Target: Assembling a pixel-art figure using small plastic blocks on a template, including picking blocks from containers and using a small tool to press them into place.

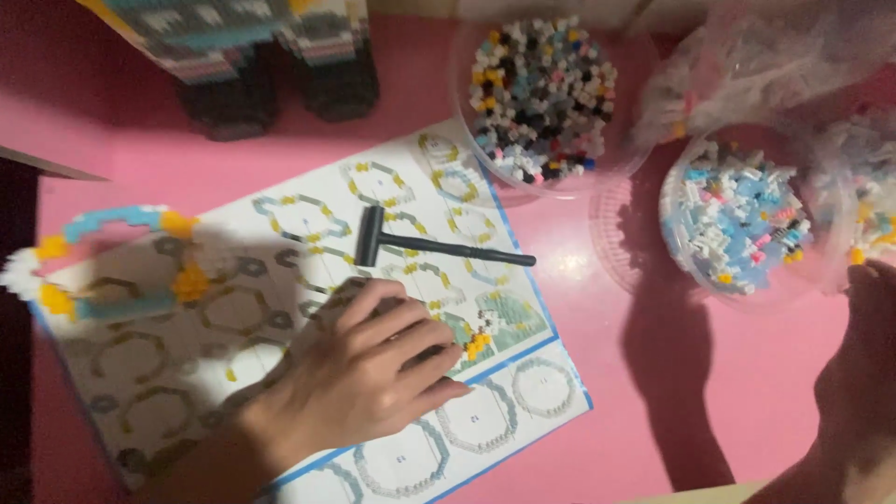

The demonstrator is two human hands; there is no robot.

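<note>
The left hand lies flat, fingers spread, on the instruction sheet near the small black hammer; the right hand at the lower right is too dark to tell its state.

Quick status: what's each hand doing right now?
Left hand: open, flat on the instruction sheet, holding nothing.
Right hand: by the bead bowl; grip cannot be told.

An instruction sheet lies on the counter, toward its left side. A small hammer rests on the sheet's far part, and the left hand lies flat on its near part. A ring of bricks sits on the sheet's left edge. Two bowls of bricks stand at the far right, beside the right hand. A brick figure stands at the far left.
</note>
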